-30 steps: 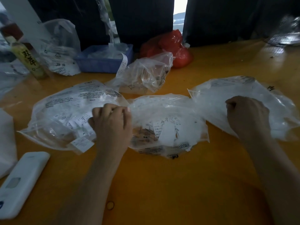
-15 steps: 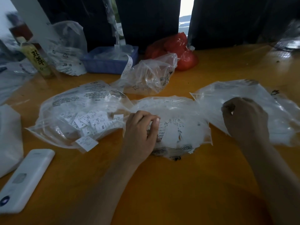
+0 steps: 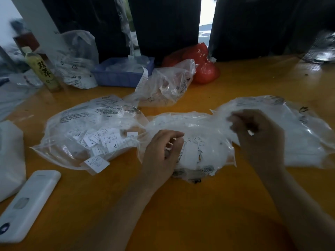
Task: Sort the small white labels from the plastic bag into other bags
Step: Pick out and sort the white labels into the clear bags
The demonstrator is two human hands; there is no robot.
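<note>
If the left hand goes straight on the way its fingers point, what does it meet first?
Probably the middle plastic bag: the left hand has its fingers curled at that bag's near-left edge already, though contact is unclear.

A single wide-angle view is provided, taken from head height and directed forward and downward across the orange table (image 3: 199,214). The near table edge is seen at close range; the dark curtain (image 3: 163,24) is seen beyond.

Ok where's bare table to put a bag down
Bare orange tabletop lies between the forearms, nearer than the middle clear plastic bag, and at the far right behind the right clear bag. The left is crowded: label-filled bag, white remote, blue tray.
</note>
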